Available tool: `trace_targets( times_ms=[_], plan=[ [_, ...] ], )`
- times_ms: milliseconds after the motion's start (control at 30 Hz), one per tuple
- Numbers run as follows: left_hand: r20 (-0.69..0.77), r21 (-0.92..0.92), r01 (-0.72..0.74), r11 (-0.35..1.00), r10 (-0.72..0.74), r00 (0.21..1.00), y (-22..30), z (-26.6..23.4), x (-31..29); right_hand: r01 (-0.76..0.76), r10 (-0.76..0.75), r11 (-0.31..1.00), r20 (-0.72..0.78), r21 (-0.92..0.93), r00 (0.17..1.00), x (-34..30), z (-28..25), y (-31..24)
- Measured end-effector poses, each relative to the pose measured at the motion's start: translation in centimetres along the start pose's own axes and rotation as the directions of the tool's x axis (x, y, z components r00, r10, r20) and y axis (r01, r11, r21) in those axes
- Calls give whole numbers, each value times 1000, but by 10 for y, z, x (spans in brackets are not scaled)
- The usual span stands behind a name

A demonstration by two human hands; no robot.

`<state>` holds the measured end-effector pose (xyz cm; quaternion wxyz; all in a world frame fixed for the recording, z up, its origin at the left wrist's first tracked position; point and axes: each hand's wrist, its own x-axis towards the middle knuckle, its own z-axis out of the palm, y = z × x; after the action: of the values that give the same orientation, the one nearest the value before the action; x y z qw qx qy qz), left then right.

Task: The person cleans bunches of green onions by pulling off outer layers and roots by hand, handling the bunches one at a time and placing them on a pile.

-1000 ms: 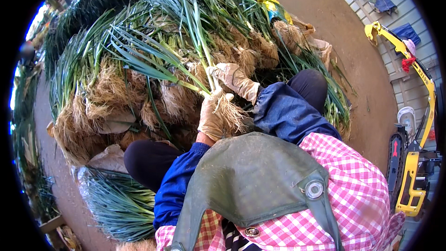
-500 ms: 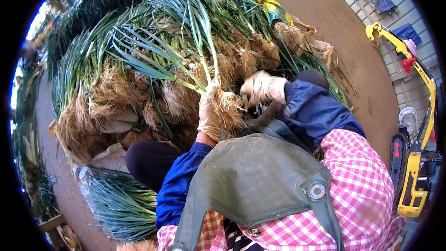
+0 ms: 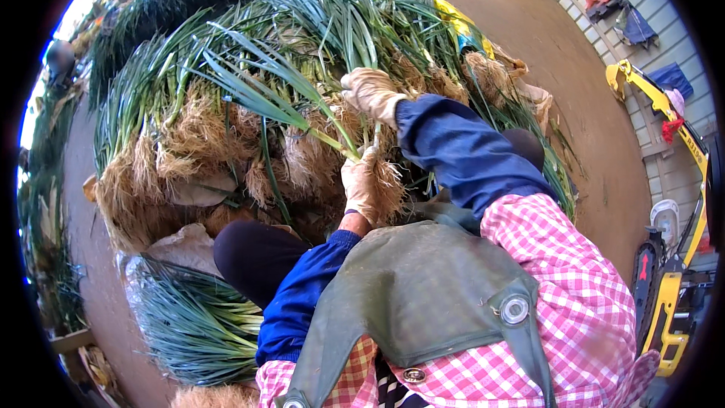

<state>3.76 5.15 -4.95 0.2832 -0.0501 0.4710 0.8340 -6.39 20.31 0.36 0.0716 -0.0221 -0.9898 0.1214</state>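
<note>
My left hand (image 3: 361,187), in a pale work glove, is closed round the lower stalks of a few green onions (image 3: 326,138). Their stringy tan roots (image 3: 390,187) hang beside its fingers, and some leaves fan out to the upper left. Higher up, my gloved right hand (image 3: 371,94) is closed on an upright stalk that rises out of the left hand. Its fingertips are partly hidden. Just beyond both hands lies a big heap of green onions (image 3: 181,87), roots towards me.
At lower left, a bundle of green onions (image 3: 200,321) lies beside my knee (image 3: 253,257). A yellow and blue bag (image 3: 461,24) rests at the heap's right end. A small yellow excavator (image 3: 668,317) stands at far right by a wall with cloths (image 3: 638,28).
My right hand has moved up and left, from beside the roots to the upright stalk. My left hand, still holding the green onions, sits slightly further right and lower. The whole view has shifted a little.
</note>
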Motion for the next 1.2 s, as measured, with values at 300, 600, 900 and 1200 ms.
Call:
trace_targets(
  times_ms=[300, 600, 900, 1200],
  plan=[
    [153, -591, 112, 799, -25, 988, 7, 13, 3, -319, -244, -91, 289, 943, 925, -113, -67, -51],
    [136, -140, 53, 989, -34, 990, 20, 14, -8, -597, 191, -63, 597, 800, 780, -183, -199, 158],
    [202, -214, 190, 958, -147, 968, 39, 29, -28, -405, 83, 438, 413, 802, 907, -134, -100, 102],
    [454, -376, 437, 817, -248, 856, 47, 25, -37, -406, -258, -453, 319, 794, 912, -53, 48, 47]
  ],
)
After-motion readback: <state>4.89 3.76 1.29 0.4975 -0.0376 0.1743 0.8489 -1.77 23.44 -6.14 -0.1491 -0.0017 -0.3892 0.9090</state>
